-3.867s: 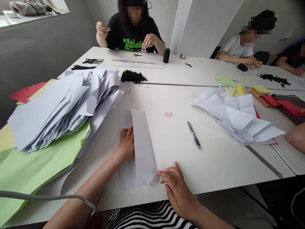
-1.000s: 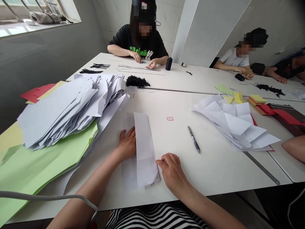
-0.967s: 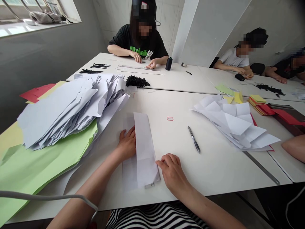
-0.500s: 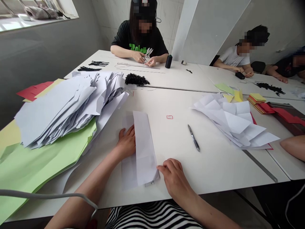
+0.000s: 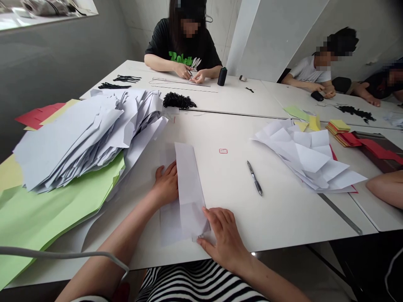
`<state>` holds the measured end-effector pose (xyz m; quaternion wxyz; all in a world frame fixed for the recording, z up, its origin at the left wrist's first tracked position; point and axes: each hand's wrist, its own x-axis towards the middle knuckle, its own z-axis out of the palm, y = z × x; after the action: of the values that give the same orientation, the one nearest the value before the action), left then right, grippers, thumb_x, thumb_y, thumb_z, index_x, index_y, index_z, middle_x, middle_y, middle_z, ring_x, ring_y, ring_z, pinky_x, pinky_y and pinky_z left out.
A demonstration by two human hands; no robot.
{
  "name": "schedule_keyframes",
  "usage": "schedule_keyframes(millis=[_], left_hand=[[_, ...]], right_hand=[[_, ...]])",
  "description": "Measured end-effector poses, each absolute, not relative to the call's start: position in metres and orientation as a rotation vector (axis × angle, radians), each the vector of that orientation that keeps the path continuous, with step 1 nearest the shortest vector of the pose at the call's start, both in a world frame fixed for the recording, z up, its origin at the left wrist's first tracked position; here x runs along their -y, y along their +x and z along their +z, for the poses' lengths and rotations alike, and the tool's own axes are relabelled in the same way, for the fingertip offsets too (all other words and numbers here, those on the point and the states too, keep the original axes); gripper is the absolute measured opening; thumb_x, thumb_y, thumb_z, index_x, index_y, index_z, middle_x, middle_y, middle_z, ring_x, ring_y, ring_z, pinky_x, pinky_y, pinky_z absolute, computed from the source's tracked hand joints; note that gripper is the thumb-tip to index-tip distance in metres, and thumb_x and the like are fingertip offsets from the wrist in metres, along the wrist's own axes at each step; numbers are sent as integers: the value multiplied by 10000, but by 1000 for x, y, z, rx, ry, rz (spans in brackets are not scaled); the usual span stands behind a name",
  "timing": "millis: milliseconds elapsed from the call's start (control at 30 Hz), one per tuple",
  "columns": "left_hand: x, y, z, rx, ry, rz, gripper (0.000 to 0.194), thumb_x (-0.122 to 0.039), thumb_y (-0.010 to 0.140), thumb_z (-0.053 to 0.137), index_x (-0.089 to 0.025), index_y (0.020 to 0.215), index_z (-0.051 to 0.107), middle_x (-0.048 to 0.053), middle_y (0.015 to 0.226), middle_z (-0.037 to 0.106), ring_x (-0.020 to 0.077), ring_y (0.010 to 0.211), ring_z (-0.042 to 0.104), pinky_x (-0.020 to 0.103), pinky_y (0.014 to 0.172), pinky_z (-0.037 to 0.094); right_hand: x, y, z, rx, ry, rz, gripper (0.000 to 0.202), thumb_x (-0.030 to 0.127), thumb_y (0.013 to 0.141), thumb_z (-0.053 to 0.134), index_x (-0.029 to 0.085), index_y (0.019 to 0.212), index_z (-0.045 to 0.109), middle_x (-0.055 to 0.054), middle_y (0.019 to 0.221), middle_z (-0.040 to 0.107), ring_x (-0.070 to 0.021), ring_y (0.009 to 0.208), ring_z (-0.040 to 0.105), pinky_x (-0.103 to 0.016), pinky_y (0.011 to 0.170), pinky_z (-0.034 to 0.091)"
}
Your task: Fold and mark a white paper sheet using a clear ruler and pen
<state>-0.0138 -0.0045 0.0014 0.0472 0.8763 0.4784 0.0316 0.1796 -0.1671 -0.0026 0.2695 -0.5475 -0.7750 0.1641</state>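
Note:
A folded white sheet [image 5: 190, 188] lies in front of me, its right flap standing slightly over a flat part on the left. My left hand [image 5: 166, 184] rests on the flat part with its fingers spread, the tips partly behind the flap's left edge. At the sheet's lower right corner is my right hand [image 5: 223, 233], its thumb and index finger apart, touching the corner and the right edge. Under that corner a small clear piece with dark marks shows in part.
Left stand a big pile of white sheets [image 5: 72, 142] and green sheets [image 5: 59, 209]. Right of the folded sheet lie a pen [image 5: 254, 178], creased white papers [image 5: 310, 157] and a metal ruler [image 5: 340, 213]. A grey cable [image 5: 63, 253] crosses the lower left. Across the table a person works with black cord.
My right hand has shifted slightly left onto the sheet's lower corner, and its thumb has opened away from the index finger. My left hand stays on the paper. The whole view has shifted slightly.

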Motion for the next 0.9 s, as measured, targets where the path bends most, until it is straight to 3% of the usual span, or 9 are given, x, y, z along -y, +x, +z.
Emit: schedule_keyframes(millis=[100, 200, 333, 667, 900], left_hand=[[4, -14, 1, -1455, 2654, 123, 495, -293, 807, 394, -281, 1301, 383, 71, 1370, 385, 280, 1316, 222, 554, 1005, 147], [5, -14, 1, -1462, 2601, 136, 503, -440, 849, 341, -251, 1314, 357, 49, 1423, 316, 260, 1331, 186, 535, 1021, 132], [5, -14, 0, -1471, 2571, 144, 515, -505, 864, 289, -257, 1312, 350, 13, 1448, 267, 239, 1343, 154, 516, 1031, 108], [5, -14, -2, -1456, 2600, 167, 484, -419, 833, 368, -245, 1283, 403, 62, 1410, 337, 261, 1327, 192, 521, 1021, 115], [4, -14, -4, -1467, 2644, 159, 461, -236, 774, 399, -344, 1214, 481, 39, 1331, 417, 282, 1297, 246, 551, 1001, 131]], right_hand=[[166, 180, -8, 1891, -1552, 487, 512, 186, 805, 472, 195, 1304, 356, -103, 1114, 498, -230, 1035, 458, -427, 884, 428], [167, 186, -9, 1787, -1595, 534, 365, 174, 817, 452, 197, 1180, 491, -99, 1101, 480, -223, 1041, 458, -398, 874, 454], [170, 192, -6, 1854, -1549, 593, 341, 151, 811, 458, 199, 1142, 529, -93, 1136, 469, -223, 1078, 429, -401, 903, 438], [171, 190, -6, 2118, -1578, 471, 425, 197, 784, 514, 206, 1208, 481, -85, 1246, 438, -252, 1133, 378, -444, 924, 361], [168, 189, 3, 2281, -1579, 358, 409, 341, 834, 498, 190, 1214, 476, -106, 1253, 463, -270, 1116, 394, -436, 902, 359]])
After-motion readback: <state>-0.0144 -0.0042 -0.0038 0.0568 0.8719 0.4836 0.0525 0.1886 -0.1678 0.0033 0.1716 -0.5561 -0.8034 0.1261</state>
